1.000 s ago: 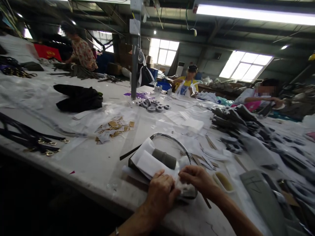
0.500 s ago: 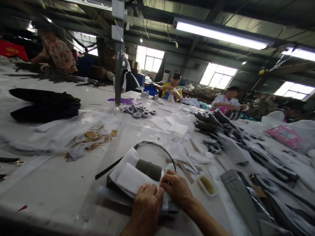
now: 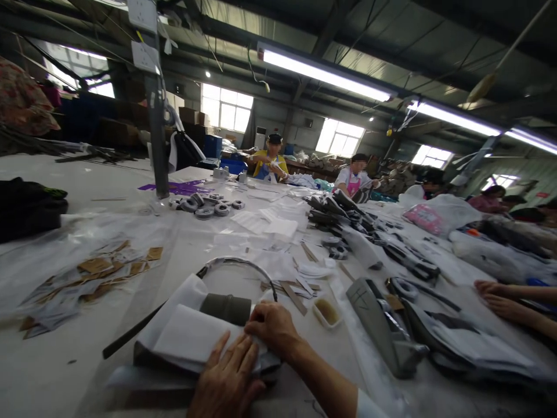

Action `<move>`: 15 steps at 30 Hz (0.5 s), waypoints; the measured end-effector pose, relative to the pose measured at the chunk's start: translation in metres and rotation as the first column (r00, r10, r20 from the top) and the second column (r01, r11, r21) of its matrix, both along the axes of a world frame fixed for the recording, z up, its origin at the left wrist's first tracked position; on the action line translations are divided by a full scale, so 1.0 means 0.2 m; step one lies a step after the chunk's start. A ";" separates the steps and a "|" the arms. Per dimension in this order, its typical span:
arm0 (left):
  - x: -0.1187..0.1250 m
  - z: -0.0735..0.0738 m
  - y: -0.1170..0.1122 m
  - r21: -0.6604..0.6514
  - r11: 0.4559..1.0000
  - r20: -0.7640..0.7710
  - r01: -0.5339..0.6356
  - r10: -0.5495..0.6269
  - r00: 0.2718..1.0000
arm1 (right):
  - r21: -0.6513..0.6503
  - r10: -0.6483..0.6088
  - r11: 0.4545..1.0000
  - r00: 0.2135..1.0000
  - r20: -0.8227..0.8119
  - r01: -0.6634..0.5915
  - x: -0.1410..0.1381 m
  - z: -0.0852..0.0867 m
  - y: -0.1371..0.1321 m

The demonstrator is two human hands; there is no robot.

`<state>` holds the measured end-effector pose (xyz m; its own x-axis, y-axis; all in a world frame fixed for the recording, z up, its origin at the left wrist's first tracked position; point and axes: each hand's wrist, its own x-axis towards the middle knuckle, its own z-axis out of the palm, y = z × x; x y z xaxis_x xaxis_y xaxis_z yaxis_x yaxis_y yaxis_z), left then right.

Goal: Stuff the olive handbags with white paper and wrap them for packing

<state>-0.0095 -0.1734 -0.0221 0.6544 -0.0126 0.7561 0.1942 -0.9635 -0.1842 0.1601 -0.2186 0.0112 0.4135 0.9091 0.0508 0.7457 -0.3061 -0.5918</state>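
In front of me on the table lies a dark olive-grey bag (image 3: 226, 309), partly covered by a folded white sheet (image 3: 191, 335) of soft paper or thin foam. The bag's curved handle (image 3: 243, 263) arches up behind it, and a dark strap (image 3: 130, 332) sticks out to the left. My left hand (image 3: 230, 371) rests flat on the sheet's near right part, fingers stretched out. At the sheet's right end, my right hand (image 3: 274, 330) has its fingers curled together in a pinch. What lies between those fingertips is hidden.
Right of my hand stands a small tub (image 3: 327, 313) of yellowish stuff. Grey bag pieces (image 3: 378, 325) lie beyond it. Brown and grey scraps (image 3: 100, 270) are at left, grey rings (image 3: 206, 206) farther back by a post (image 3: 156, 122). Another person's hands (image 3: 500, 296) rest at right.
The view has swung right, so things appear farther left, and another person's hands now show at right. My left hand's fingers have gone from bunched to stretched flat on the sheet.
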 end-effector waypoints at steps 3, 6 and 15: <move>0.01 -0.01 -0.01 0.019 0.999 0.003 -0.032 0.032 0.999 | 0.020 -0.034 0.999 0.997 0.075 0.032 -0.01 0.00 -0.01; 0.00 -0.02 -0.01 0.023 0.999 0.008 -0.034 0.034 0.999 | 0.097 -0.097 0.992 0.986 0.133 0.084 0.07 0.06 -0.09; 0.00 -0.07 0.00 -0.029 0.999 -0.022 -0.015 0.014 1.000 | 0.245 -0.703 0.692 0.711 0.012 0.679 0.87 0.29 -1.08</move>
